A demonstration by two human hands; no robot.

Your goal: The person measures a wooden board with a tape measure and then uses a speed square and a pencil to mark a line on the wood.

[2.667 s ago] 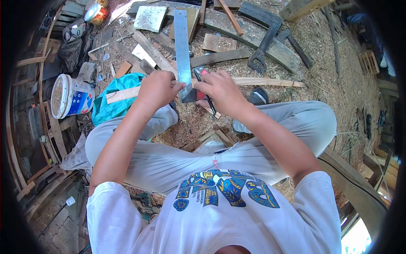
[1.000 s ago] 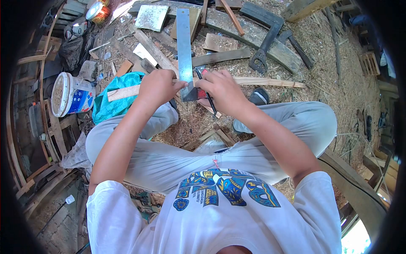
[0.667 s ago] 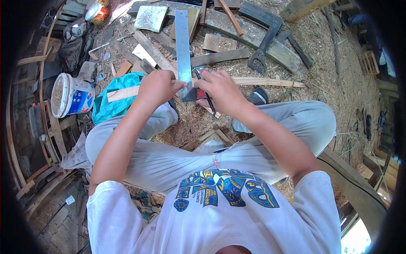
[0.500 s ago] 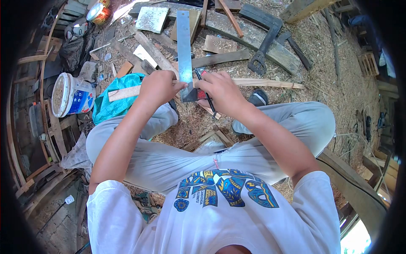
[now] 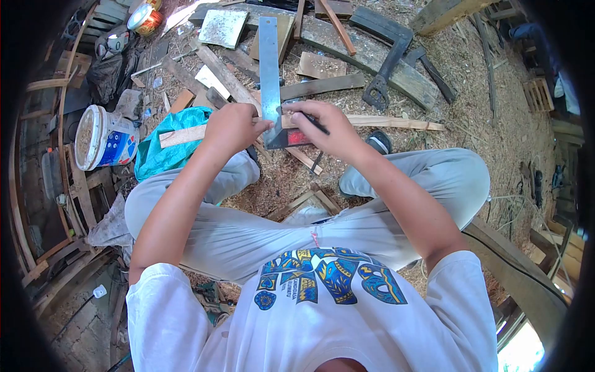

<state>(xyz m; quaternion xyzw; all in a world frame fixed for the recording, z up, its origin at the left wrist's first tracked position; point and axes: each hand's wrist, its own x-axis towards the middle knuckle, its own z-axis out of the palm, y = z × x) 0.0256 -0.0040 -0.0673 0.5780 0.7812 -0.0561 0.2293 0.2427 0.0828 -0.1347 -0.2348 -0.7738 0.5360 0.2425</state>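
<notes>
A metal try square (image 5: pixel 269 68) lies across a thin strip of pale wood (image 5: pixel 396 122), its long blade pointing away from me. My left hand (image 5: pixel 234 128) is closed on the strip and the square, with the thumb pressing near the square's corner. In my right hand (image 5: pixel 331 131) a black pen (image 5: pixel 318 124) is gripped, its tip at the wood beside the blade's right edge. The square's dark stock with a red patch (image 5: pixel 296 137) shows below the strip, partly behind my right hand.
Wood offcuts and a thick plank (image 5: pixel 403 87) lie ahead on shavings. A dark tool with a looped handle (image 5: pixel 377 93) and another dark-headed tool (image 5: pixel 439 80) rest on the right. At left stand a white bucket (image 5: pixel 93 139) and a teal bag (image 5: pixel 152 155).
My right hand has swung the pen from pointing down toward me to lying slanted, its tip now against the blade's edge. My left hand and the square stay nearly still.
</notes>
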